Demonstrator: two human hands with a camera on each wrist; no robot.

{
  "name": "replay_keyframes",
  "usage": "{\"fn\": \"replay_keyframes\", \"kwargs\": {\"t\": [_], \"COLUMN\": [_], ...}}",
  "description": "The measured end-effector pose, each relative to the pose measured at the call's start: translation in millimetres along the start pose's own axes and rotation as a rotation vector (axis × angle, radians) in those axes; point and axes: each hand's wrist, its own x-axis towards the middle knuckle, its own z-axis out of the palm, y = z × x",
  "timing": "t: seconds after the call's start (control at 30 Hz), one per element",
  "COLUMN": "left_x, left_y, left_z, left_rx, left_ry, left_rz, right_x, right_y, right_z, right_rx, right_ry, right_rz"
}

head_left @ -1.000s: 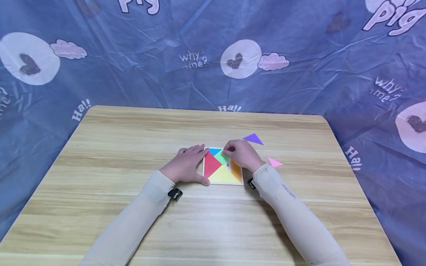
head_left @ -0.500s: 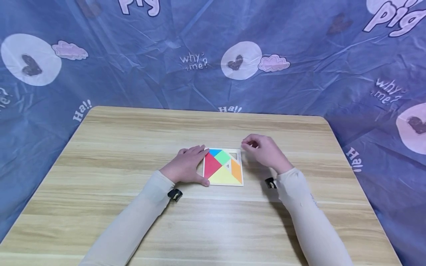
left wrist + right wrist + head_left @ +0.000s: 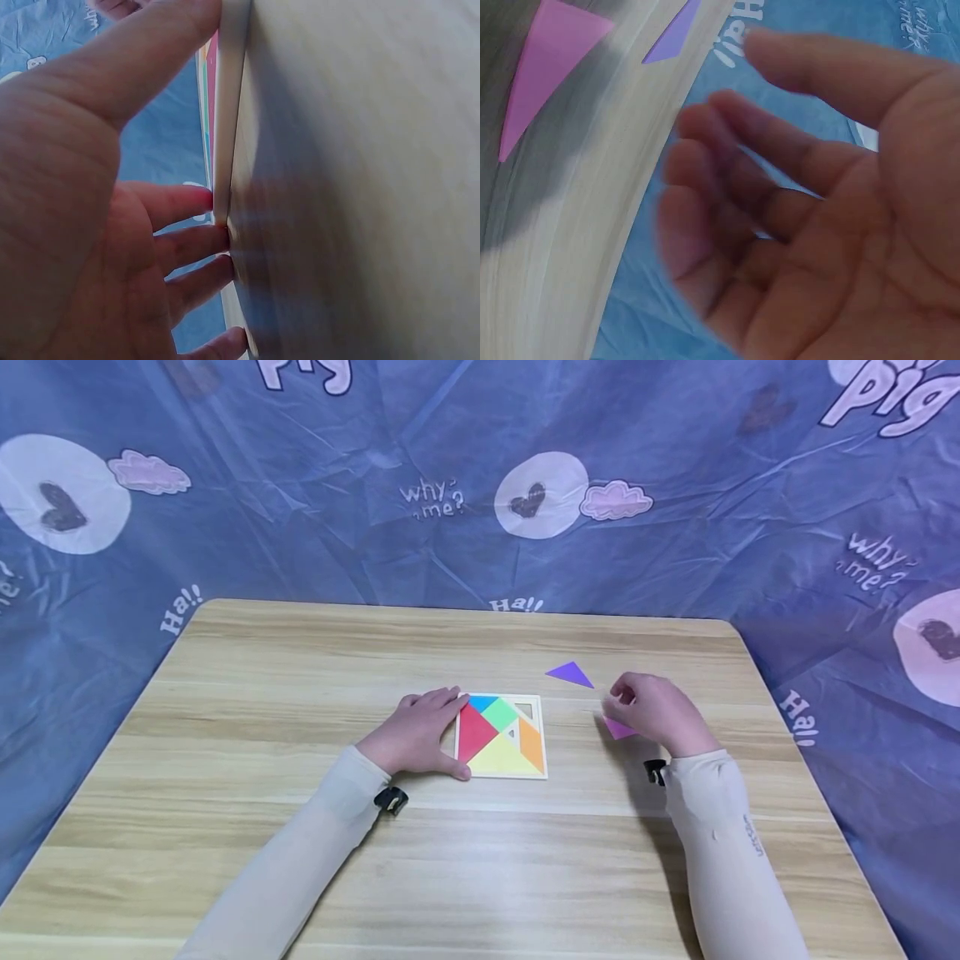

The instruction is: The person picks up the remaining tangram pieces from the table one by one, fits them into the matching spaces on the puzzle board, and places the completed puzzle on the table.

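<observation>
My left hand point(image 3: 416, 731) spans the left side of a tangram board point(image 3: 543, 743), thumb at the near corner and forefinger at the far one. In the left wrist view, its fingers reach straight to the board's pale edge point(image 3: 231, 112). Red point(image 3: 474, 732), yellow point(image 3: 504, 757), orange point(image 3: 532, 747), green point(image 3: 500, 715) and blue point(image 3: 481, 702) pieces lie in the frame. Bare wood shows at its upper right and beside the orange piece. My right hand point(image 3: 652, 710) hovers over a pink triangle point(image 3: 547, 67), its fingers loosely bent and holding nothing.
A purple triangle point(image 3: 572, 674) lies on the wooden table point(image 3: 465, 868), beyond the board's far right corner and left of my right hand. Behind the table's far edge hangs a blue printed cloth point(image 3: 337, 527).
My right hand has moved right, from over the green piece, past the purple triangle, to above the pink one. The green piece stays in the board. My left hand keeps its place.
</observation>
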Motion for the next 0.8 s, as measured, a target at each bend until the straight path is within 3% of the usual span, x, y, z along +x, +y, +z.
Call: {"fn": "replay_keyframes", "kwargs": {"t": [0.13,0.27,0.8], "left_x": [-1.1,-1.0,-1.1], "left_y": [0.8,1.2,1.9], "left_z": [-1.2,-1.5,-0.3], "left_rx": [0.002,0.011,0.014], "left_ry": [-0.006,-0.01,0.003], "left_rz": [0.001,0.0,0.006], "right_x": [-2.7,-2.9,3.4], "right_y": [2.8,4.0,8.5], "right_z": [1.2,4.3,13.0], "right_rx": [-0.02,-0.029,-0.067], "right_ry": [-0.133,-0.204,-0.213], "right_rz": [0.044,0.062,0.035]}}
